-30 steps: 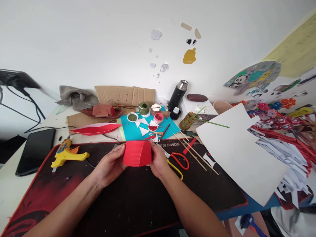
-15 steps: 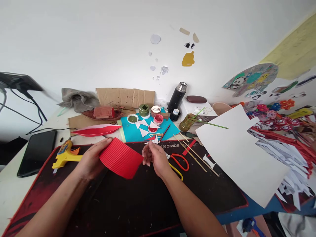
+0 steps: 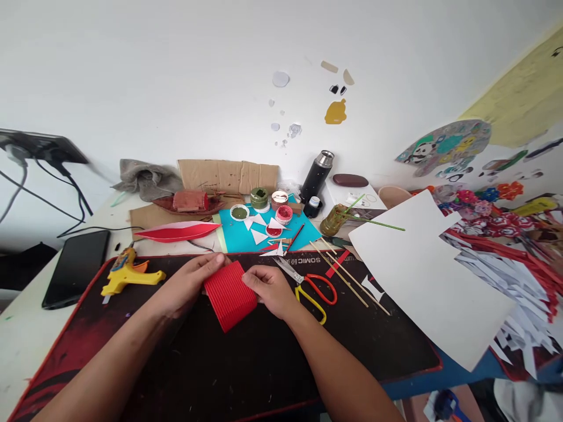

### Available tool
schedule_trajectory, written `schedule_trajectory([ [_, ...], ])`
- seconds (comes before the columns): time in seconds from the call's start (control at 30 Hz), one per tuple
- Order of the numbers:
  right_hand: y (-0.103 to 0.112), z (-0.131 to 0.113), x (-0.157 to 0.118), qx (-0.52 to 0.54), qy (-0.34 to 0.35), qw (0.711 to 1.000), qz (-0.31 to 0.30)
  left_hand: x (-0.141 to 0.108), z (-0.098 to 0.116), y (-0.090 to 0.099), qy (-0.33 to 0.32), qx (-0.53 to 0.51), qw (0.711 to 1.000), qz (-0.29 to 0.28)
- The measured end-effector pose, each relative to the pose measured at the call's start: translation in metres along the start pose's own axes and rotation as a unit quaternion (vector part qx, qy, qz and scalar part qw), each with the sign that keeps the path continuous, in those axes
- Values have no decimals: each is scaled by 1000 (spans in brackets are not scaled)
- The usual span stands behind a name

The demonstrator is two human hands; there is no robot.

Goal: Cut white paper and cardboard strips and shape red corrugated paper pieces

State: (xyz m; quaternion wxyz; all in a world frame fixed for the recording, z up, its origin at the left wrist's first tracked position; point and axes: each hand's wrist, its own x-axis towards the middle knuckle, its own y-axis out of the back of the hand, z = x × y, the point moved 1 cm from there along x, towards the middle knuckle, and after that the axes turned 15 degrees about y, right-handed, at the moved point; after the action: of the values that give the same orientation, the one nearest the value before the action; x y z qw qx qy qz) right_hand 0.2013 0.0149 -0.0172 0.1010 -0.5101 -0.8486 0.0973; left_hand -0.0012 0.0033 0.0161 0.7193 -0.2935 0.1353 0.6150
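Roomy red-edged mat [image 3: 237, 375] below ridged red piece [image 3: 231, 299] in grip of left hand [image 3: 188, 285] and right hand [image 3: 273, 288].

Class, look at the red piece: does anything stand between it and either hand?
Nothing visible does: the left hand and right hand both hold the red piece. The scissors lie to its right, not between.

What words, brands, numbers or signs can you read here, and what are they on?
"SOMIC": on the far edge of the dark mat.
Characters beside "SOMIC", on the same mat: too small to read surely.
Lettering farther right on the mat, by the red strip: partly covered and too blurred to read.
Red ridged piece held by the left hand and right hand: no writing visible.
Elsewhere: nothing I can read.
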Motion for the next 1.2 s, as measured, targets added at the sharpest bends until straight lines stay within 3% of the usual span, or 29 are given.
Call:
schedule_trajectory([
  [0.13, 6, 0, 3, -18, 20, 998, 51, -9, 6, 2, -44, 26, 998, -40],
  [0.23, 7, -1, 4, -26, 34, 997, 65, -16, 12, 0, -42, 89, 995, -24],
  [0.37, 6, -1, 5, -11, 62, 995, 75, -22, 17, -3, -96, 168, 978, 80],
  [0.47, 9, -1, 8, 8, 70, 991, 110, -26, 17, -1, -214, 216, 928, 216],
  [0.53, 13, 0, 10, 21, 64, 988, 141, -28, 14, 1, -278, 221, 899, 255],
  [0.63, 15, 2, 10, 45, 38, 987, 150, -24, 5, 2, -276, 201, 917, 207],
  [0.8, 8, 4, 4, 74, -4, 995, 63, -12, -9, -4, -236, 243, 936, 96],
  [0.87, 7, 4, 3, 66, -9, 997, 50, -11, -10, -10, -235, 220, 942, 97],
  [0.97, 9, 3, 4, 44, -3, 996, 76, -13, -8, -18, -240, 142, 947, 162],
  [1.03, 10, 2, 5, 25, 5, 995, 100, -12, -8, -22, -200, 114, 962, 148],
  [1.1, 9, 1, 5, 1, 12, 994, 105, -9, -11, -24, -128, 137, 979, 84],
  [1.2, 6, -1, 4, -29, 20, 995, 94, -3, -16, -24, -53, 193, 979, 37],
])
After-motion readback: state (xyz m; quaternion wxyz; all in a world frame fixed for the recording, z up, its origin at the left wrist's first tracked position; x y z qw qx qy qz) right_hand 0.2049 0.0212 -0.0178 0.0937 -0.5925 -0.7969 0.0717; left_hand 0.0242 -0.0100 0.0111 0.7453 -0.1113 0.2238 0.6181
